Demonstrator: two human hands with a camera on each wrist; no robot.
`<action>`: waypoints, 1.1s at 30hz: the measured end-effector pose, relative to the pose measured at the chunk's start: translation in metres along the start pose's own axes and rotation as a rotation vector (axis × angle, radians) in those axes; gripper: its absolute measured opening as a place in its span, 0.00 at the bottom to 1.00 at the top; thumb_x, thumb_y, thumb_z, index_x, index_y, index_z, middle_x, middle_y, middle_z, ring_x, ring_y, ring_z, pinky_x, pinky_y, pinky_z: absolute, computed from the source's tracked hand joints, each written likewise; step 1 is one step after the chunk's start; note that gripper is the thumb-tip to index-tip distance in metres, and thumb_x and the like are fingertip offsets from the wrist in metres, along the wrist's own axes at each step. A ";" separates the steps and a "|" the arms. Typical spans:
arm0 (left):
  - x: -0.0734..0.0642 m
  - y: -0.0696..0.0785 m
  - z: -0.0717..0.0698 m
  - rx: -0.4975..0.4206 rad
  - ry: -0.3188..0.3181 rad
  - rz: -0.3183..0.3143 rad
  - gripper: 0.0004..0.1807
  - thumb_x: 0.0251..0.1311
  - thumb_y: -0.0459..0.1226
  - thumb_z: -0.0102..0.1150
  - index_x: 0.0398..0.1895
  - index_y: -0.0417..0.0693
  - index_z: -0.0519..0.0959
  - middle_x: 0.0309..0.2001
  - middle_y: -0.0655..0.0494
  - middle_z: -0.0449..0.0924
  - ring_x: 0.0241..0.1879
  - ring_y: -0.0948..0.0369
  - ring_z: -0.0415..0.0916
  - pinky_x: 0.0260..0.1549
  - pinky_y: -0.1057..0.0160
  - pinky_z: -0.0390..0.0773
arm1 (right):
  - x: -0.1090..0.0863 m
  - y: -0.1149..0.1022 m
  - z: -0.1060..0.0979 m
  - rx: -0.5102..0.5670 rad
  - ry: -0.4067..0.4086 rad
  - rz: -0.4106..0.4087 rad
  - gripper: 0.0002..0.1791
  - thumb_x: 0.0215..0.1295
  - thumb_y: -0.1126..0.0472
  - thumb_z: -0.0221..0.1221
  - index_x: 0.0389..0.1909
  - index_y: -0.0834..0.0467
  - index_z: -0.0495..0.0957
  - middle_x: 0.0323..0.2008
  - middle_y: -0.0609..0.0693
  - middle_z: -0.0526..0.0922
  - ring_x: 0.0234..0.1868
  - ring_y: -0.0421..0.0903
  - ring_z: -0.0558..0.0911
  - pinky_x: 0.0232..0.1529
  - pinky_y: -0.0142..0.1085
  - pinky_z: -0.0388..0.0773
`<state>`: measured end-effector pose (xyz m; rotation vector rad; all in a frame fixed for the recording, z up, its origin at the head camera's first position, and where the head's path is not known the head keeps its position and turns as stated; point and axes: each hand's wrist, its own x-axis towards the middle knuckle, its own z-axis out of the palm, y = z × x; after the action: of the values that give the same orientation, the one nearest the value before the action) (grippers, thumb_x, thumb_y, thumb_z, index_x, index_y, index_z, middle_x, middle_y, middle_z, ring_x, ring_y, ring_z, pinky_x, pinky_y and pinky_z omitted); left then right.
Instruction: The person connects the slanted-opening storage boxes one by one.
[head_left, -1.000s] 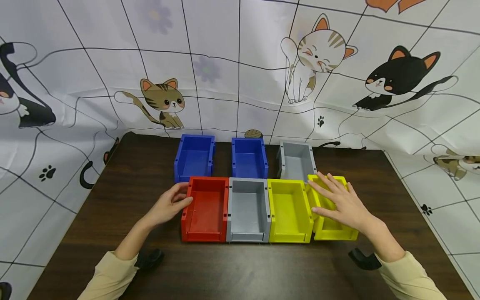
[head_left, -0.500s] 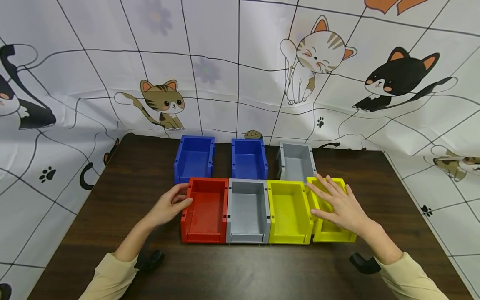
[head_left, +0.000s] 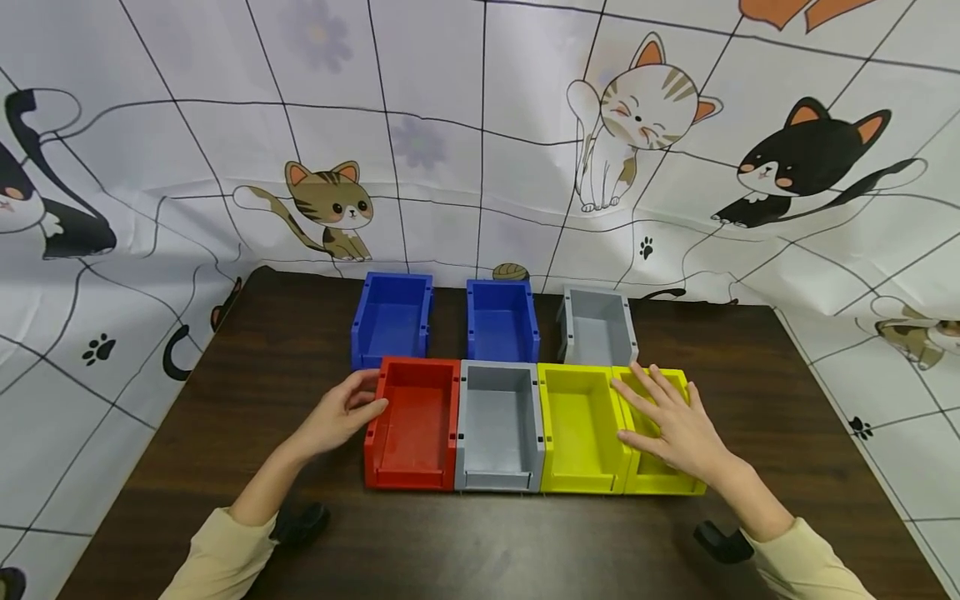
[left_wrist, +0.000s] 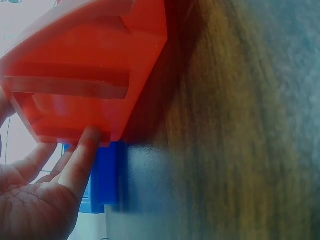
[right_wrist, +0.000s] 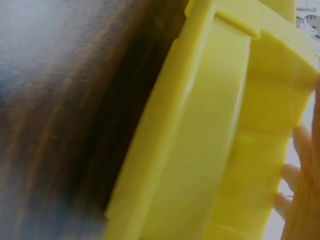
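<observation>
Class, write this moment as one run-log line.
left hand: touching red bin; right hand: over rightmost yellow bin; between: front gray bin, inner yellow bin; behind: two blue bins, rear gray bin

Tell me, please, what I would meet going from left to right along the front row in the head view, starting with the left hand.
Left hand → red bin → gray bin → left yellow bin → right yellow bin.
</observation>
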<state>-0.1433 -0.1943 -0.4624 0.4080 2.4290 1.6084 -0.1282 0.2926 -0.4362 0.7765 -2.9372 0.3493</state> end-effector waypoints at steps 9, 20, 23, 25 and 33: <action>0.000 0.002 0.000 0.006 0.005 0.006 0.28 0.64 0.35 0.55 0.63 0.33 0.61 0.60 0.33 0.66 0.52 0.42 0.73 0.44 0.58 0.79 | 0.003 -0.002 -0.011 0.019 -0.062 -0.003 0.40 0.59 0.40 0.58 0.71 0.44 0.56 0.72 0.56 0.51 0.71 0.58 0.48 0.58 0.72 0.43; -0.002 0.000 -0.001 0.009 0.002 -0.011 0.28 0.64 0.37 0.55 0.63 0.34 0.61 0.60 0.33 0.66 0.52 0.43 0.72 0.45 0.57 0.79 | 0.035 0.017 -0.037 0.215 0.077 0.036 0.26 0.63 0.58 0.60 0.60 0.63 0.71 0.57 0.63 0.73 0.55 0.62 0.72 0.48 0.59 0.72; -0.002 0.001 -0.001 0.006 0.003 -0.008 0.28 0.64 0.37 0.55 0.63 0.34 0.61 0.60 0.33 0.66 0.52 0.43 0.72 0.45 0.58 0.79 | 0.049 0.027 -0.040 0.268 0.154 0.054 0.23 0.61 0.63 0.61 0.57 0.67 0.72 0.54 0.64 0.75 0.51 0.62 0.75 0.43 0.56 0.76; -0.002 0.001 -0.001 0.005 0.004 0.001 0.27 0.64 0.36 0.55 0.63 0.33 0.62 0.60 0.33 0.66 0.52 0.43 0.73 0.45 0.58 0.79 | 0.058 0.032 -0.041 0.299 0.178 0.081 0.22 0.61 0.64 0.61 0.56 0.67 0.73 0.53 0.65 0.76 0.49 0.61 0.76 0.40 0.54 0.77; -0.001 0.004 -0.003 0.033 0.005 0.023 0.27 0.63 0.35 0.56 0.62 0.33 0.63 0.59 0.33 0.68 0.51 0.44 0.74 0.45 0.58 0.79 | 0.088 0.050 -0.047 0.383 0.084 0.231 0.25 0.66 0.58 0.57 0.60 0.68 0.69 0.54 0.67 0.74 0.51 0.62 0.75 0.47 0.55 0.75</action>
<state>-0.1430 -0.1960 -0.4579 0.4388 2.4665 1.5820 -0.2281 0.3038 -0.3883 0.4364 -2.9183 0.9584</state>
